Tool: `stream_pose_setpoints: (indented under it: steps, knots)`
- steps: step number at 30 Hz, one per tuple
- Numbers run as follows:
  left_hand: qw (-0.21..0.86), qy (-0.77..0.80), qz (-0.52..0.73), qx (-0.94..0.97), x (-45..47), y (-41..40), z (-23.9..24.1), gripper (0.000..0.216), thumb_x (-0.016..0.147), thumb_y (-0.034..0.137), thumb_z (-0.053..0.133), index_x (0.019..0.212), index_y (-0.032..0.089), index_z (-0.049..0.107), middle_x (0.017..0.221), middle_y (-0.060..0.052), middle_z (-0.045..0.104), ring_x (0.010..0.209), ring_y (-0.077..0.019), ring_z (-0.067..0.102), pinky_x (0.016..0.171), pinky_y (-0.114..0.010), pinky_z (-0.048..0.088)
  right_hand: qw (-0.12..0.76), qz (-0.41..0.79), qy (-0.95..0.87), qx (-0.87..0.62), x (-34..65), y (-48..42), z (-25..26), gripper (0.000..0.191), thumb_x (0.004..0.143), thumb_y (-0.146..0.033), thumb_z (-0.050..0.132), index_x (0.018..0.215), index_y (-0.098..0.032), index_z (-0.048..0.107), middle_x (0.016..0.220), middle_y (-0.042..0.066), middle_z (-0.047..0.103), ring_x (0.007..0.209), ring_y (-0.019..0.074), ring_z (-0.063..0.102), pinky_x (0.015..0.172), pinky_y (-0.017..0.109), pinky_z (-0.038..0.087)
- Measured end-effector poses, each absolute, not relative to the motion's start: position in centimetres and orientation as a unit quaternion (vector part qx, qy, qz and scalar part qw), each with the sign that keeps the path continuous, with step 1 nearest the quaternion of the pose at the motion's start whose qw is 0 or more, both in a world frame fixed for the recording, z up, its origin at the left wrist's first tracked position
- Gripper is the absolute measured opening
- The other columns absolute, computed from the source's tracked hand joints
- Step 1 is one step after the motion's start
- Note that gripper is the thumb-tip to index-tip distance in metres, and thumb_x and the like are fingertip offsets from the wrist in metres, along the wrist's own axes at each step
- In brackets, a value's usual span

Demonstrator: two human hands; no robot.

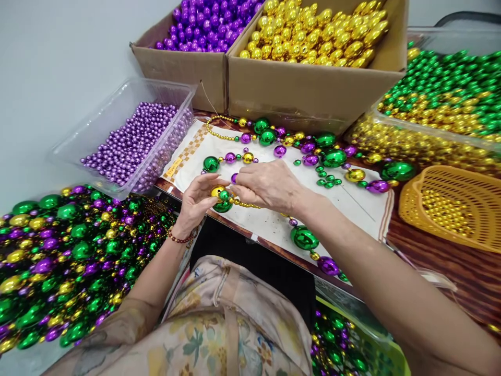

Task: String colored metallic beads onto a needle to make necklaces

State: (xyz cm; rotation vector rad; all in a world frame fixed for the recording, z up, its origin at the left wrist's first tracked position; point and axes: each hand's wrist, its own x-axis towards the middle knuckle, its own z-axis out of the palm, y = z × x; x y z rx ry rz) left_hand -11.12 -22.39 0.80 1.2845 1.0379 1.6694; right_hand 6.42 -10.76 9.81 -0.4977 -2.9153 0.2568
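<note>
My left hand (195, 201) curls its fingers and thumb around a shiny gold bead (215, 191), with green beads (223, 207) just beneath it. Close beside it, my right hand (264, 183) is closed at the bead strand (250, 204), its fingertips hiding the exact grip. A purple bead (234, 178) shows at its knuckles. From under my right hand the strand continues to a large green bead (305, 237) and a purple bead (327, 265) at the front edge. On the white cloth (270, 235) lie another beaded length with a green bead (211, 164) and loose small green beads (329, 180).
Cardboard boxes of purple beads (211, 23) and gold beads (305, 34) stand behind. A clear tub (117, 172) of lilac beads is left, a yellow basket (415, 203) right. Finished-looking strands (70, 250) heap at lower left. A thin needle-like wire (360, 203) lies on the cloth.
</note>
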Motion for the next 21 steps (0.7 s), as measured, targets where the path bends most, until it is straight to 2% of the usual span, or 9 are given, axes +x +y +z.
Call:
stream_pose_setpoints:
  steps: [9,16,21]
  knots:
    - [0.385,0.424,0.651,0.499,-11.19,-22.19,0.37,0.044,0.083,0.04,0.076,0.122,0.026,0.063,0.114,-0.008,0.075,0.106,-0.0204,0.072,0.092,-0.033,0.058,0.111,0.073,-0.975,-0.18,6.52,-10.98,9.89,0.049,0.1,-0.047,0.035,0.072,-0.019,0.063,0.071,0.007,0.065,0.067,0.0179,0.053,0.058,0.031,0.016]
    - [0.371,0.444,0.638,0.508,-11.19,-22.32,0.14,0.045,0.084,0.043,0.075,0.124,0.025,0.063,0.115,-0.009,0.074,0.104,-0.0215,0.072,0.089,-0.033,0.06,0.109,0.098,-0.972,-0.185,7.1,-10.32,9.47,0.063,0.104,-0.059,0.022,0.077,-0.019,0.063,0.079,0.007,0.066,0.075,0.019,0.057,0.057,0.031,0.015]
    - [0.367,0.446,0.642,0.504,-11.16,-22.28,-0.03,0.044,0.083,0.042,0.076,0.122,0.026,0.065,0.113,-0.008,0.075,0.102,-0.0212,0.073,0.087,-0.033,0.061,0.092,0.086,-0.975,-0.182,6.98,-10.24,9.38,0.063,0.105,-0.06,0.022,0.08,-0.019,0.064,0.083,0.008,0.068,0.076,0.0195,0.058,0.057,0.031,0.017]
